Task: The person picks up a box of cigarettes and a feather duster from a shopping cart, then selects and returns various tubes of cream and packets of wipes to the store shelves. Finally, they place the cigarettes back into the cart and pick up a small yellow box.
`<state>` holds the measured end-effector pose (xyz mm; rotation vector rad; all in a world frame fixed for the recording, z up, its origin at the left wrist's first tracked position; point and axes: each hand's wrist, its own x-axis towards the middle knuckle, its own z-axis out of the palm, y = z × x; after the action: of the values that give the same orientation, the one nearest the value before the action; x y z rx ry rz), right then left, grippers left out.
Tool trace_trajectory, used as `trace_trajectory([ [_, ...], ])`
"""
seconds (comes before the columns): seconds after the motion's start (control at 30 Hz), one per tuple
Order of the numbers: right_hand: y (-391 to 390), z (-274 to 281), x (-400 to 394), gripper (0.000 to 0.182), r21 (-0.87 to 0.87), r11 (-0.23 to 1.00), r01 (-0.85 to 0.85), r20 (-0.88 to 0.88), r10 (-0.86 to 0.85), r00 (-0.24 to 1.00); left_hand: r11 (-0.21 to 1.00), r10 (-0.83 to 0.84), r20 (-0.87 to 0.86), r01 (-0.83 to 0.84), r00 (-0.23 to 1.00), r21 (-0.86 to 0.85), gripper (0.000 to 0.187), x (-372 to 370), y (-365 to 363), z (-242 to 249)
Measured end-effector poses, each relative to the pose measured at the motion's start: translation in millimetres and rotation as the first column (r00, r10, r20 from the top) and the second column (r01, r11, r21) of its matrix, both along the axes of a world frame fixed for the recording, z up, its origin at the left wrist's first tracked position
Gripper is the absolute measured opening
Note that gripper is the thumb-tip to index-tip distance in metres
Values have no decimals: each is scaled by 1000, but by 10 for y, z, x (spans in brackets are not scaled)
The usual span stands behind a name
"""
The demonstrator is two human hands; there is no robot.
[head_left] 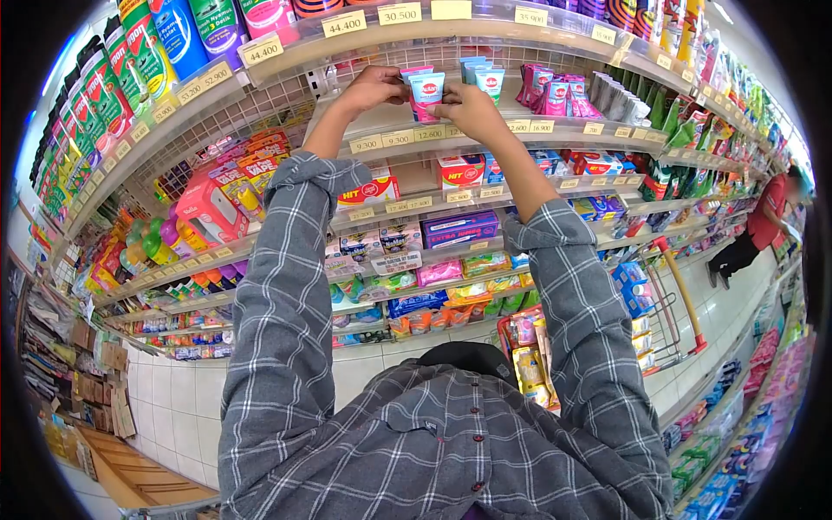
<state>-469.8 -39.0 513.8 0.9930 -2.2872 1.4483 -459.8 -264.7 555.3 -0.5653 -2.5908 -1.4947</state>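
Your left hand [376, 89] curls its fingers at the upper left of the upright pink Autan tubes [426, 87]; your right hand [474, 114] touches their lower right. How firmly either pinches is hidden. The pink tubes stand grouped near the front of the shelf [381, 128], above price labels [429, 134], but your hands are not clear of them. Just to the right, blue tubes [490, 81] already stand upright together; farther right, pink packs [568, 97] lean more loosely. A shopping cart [683, 295] stands right, a person [769, 212] far right.
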Motion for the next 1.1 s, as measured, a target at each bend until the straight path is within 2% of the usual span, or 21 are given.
trace_trajectory([
  [0.13, -6, -22, 9, 43, -16, 1000, 10, 1, -10, 1000, 1000, 13, 2, -13, 1000, 27, 26, 18, 29, -7],
  [0.33, 34, 50, 45, 40, 69, 997, 19, -15, -18, 1000, 998, -27, -27, 28, 999, 59, 24, -24, 37, -23],
  [0.53, 53, 48, 47, 42, 37, 999, -29, 13, 28, 1000, 998, -9, -21, 10, 1000, 64, 23, 0, 70, -13],
  [0.73, 66, 102, 187, 41, 96, 995, 30, 0, -30, 1000, 997, -24, -27, 26, 999, 75, 24, -43, 37, -51],
  [0.83, 69, 94, 275, 42, 50, 998, 24, -41, -22, 999, 1000, -8, -46, 8, 999, -9, 27, -40, 29, -60],
  [0.93, 39, 15, 231, 42, -9, 1000, 18, -100, -19, 995, 1000, -21, -48, 20, 999, -10, 29, -51, 6, -87],
  [1.1, 24, -36, 198, 36, -49, 998, 40, -79, -44, 996, 1000, -16, -14, 16, 1000, 14, 29, -45, 24, -91],
])
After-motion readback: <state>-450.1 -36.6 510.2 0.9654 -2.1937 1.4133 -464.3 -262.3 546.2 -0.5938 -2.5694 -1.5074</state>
